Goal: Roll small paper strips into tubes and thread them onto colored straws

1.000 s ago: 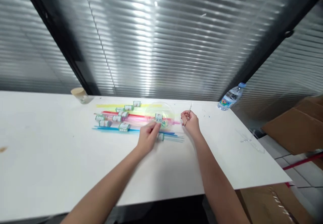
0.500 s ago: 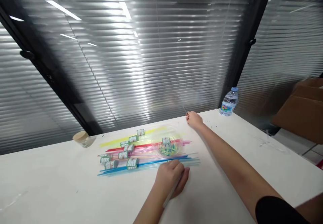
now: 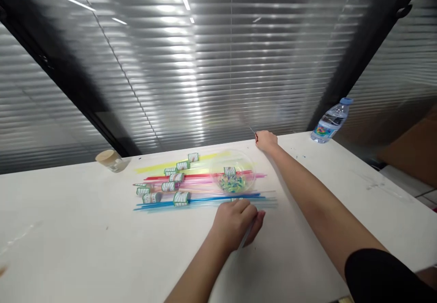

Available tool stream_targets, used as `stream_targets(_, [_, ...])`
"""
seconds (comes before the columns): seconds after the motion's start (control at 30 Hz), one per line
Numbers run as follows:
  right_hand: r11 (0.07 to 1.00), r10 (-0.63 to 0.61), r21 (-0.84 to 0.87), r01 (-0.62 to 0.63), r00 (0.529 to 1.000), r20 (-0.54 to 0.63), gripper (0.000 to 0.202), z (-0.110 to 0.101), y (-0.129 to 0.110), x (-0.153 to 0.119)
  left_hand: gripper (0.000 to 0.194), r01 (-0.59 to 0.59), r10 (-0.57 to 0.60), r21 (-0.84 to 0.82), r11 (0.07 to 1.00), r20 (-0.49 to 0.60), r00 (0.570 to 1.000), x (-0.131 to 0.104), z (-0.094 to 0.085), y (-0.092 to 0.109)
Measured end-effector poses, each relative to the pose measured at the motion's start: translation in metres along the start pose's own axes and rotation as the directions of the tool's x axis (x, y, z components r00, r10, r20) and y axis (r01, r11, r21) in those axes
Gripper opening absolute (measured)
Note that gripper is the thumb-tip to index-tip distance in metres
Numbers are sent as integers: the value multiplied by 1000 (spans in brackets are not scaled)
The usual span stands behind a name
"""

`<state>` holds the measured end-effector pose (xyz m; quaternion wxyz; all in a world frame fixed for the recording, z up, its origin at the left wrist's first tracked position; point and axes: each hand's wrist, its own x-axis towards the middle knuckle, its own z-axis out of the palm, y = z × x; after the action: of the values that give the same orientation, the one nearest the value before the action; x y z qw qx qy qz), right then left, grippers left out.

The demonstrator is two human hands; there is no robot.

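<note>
My left grip (image 3: 235, 223) is clasping a pale straw (image 3: 244, 240) before the bowl (image 3: 239, 158), my right grip (image 3: 266, 140) scissors (image 3: 256, 137) beyond; snippets (image 3: 232, 184) are already lying inside, bundles (image 3: 205, 199) seemingly lying uncut leftward

The left grip (image 3: 235, 223) hides part of a thin translucent strip (image 3: 246, 237).
</note>
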<state>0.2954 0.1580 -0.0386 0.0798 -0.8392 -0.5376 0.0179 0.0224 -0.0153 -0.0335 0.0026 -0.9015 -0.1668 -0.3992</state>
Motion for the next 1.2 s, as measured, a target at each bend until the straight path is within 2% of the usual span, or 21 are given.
stream_targets(0.17, [999, 8, 43, -6, 999, -38, 23, -6, -3, -11, 31, 69, -69, -143, 987, 6, 998, -1, -1, -1])
stream_targets(0.23, [997, 5, 73, 0, 998, -68, 22, -12, -5, -22, 31, 154, -157, -252, 955, 7, 988, -1, -1, -1])
stream_targets(0.3, [992, -18, 120, 32, 993, -118, 22, -22, -9, -38, 33, 262, -283, -359, 896, -7, 959, -1, -1, -1])
stream_targets(0.33, [985, -44, 156, 68, 987, -152, 22, -28, -11, -48, 35, 322, -360, -405, 856, -18, 933, -1, 0, -1])
stream_targets(0.37, [950, -103, 265, 168, 964, -244, 22, -34, -14, -60, 37, 381, -439, -448, 809, -29, 898, 0, 0, -2])
stream_targets(0.43, [822, -197, 438, 365, 903, -383, 21, -49, -20, -87, 40, 492, -597, -541, 682, -24, 802, 1, 2, -4])
stream_targets(0.5, [704, -245, 531, 472, 863, -443, 23, -62, -27, -113, 40, 557, -719, -649, 519, 22, 695, 2, 3, -7])
stream_targets(0.57, [646, -285, 568, 510, 851, -440, 22, -69, -33, -135, 37, 563, -795, -752, 343, 88, 601, 2, 5, -10])
stream_targets(0.6, [650, -309, 563, 511, 854, -419, 19, -71, -36, -143, 35, 552, -818, -792, 262, 121, 562, 2, 5, -12])
stream_targets(0.63, [669, -333, 550, 500, 863, -380, 16, -71, -39, -150, 34, 535, -834, -822, 194, 150, 532, 2, 5, -13])
stream_targets(0.7, [721, -373, 515, 463, 886, -275, 11, -70, -44, -157, 33, 502, -853, -857, 114, 174, 491, 3, 5, -14])
stream_targets(0.8, [757, -359, 511, 408, 912, -197, 17, -66, -48, -162, 33, 487, -866, -866, 112, 155, 475, 4, 3, -16])
stream_targets(0.87, [718, -312, 589, 371, 928, -205, 29, -64, -49, -165, 32, 488, -867, -861, 142, 130, 481, 4, 3, -17])
stream_targets(0.97, [562, -233, 775, 290, 954, -189, 44, -63, -49, -179, 31, 471, -870, -868, 157, 104, 481, 3, 4, -20])
stream_targets(1.07, [370, -203, 912, 175, 974, -104, 47, -60, -48, -205, 29, 422, -881, -899, 117, 102, 461, 2, 6, -24])
stream_targets(1.2, [145, -298, 988, 48, 955, -2, 44, -55, -49, -246, 28, 321, -899, -947, 30, 115, 423, 4, 5, -28])
